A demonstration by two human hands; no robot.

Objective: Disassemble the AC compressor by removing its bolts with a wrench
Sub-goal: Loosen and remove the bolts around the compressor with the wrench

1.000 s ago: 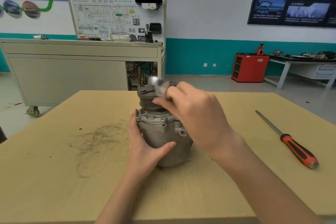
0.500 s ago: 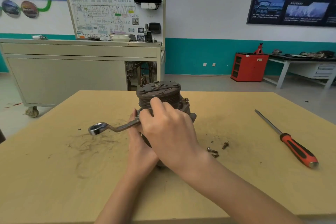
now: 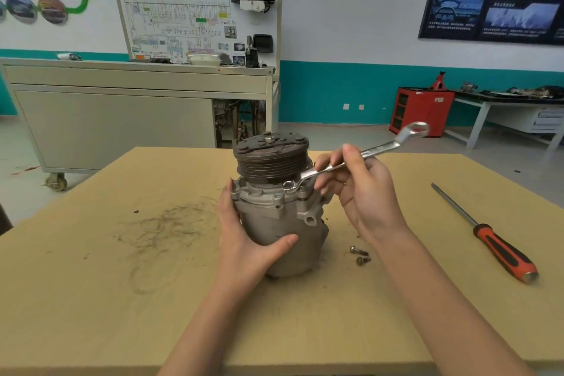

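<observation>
The grey AC compressor point(image 3: 283, 223) stands upright mid-table, its dark ribbed pulley point(image 3: 271, 159) on top. My left hand point(image 3: 244, 235) grips the housing from the left, thumb across the front. My right hand point(image 3: 363, 192) pinches the shaft of a silver ring wrench point(image 3: 375, 151). The wrench's lower ring sits on a bolt of the flange just under the pulley's right side. Its other ring points up and to the right. Loose bolts point(image 3: 360, 255) lie on the table right of the compressor's base.
An orange-handled screwdriver point(image 3: 488, 233) lies on the right of the wooden table point(image 3: 91, 299). Scratch marks cover the table left of the compressor. Behind stand a grey training cabinet point(image 3: 122, 119), a red cabinet point(image 3: 421, 113) and a workbench at far right.
Half a second ago the wrench pointed left, held low in front of the pulley. It has swung round to the right side, and its lower ring now sits on a flange bolt.
</observation>
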